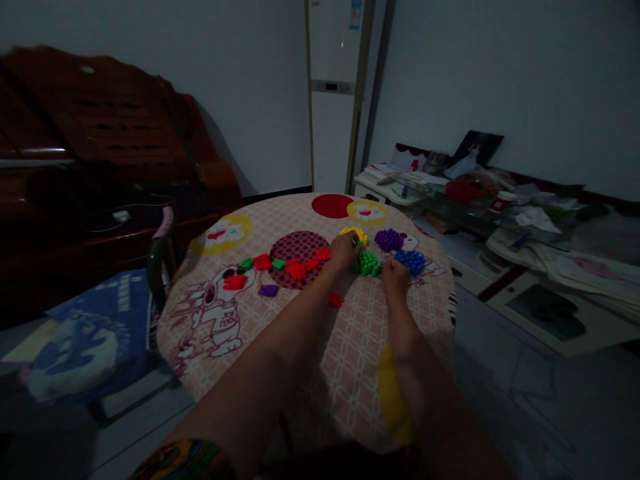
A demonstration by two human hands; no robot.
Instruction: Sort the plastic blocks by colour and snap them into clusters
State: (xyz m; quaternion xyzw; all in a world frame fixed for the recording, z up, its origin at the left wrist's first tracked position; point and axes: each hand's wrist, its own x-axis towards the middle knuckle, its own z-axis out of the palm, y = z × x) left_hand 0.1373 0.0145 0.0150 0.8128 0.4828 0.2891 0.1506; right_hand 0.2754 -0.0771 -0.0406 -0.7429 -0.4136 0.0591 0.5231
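Note:
My left hand (344,249) is at the near left edge of a yellow bead cluster (361,235), its fingers pinched together; what is in them is too small and dark to make out. A green bead cluster (369,264) sits between my two hands. My right hand (396,275) is closed at the right side of the green cluster, close to a blue bead cluster (411,262); its fingertips are partly hidden. Behind them sits a purple bead cluster (389,239).
Left of my hands, red pieces (296,269), green pieces (278,265) and a purple piece (268,291) lie on the patterned tablecloth (350,373). A single red piece (336,300) is under my left forearm. A chair (105,327) stands left; a cluttered cabinet (465,260) stands right.

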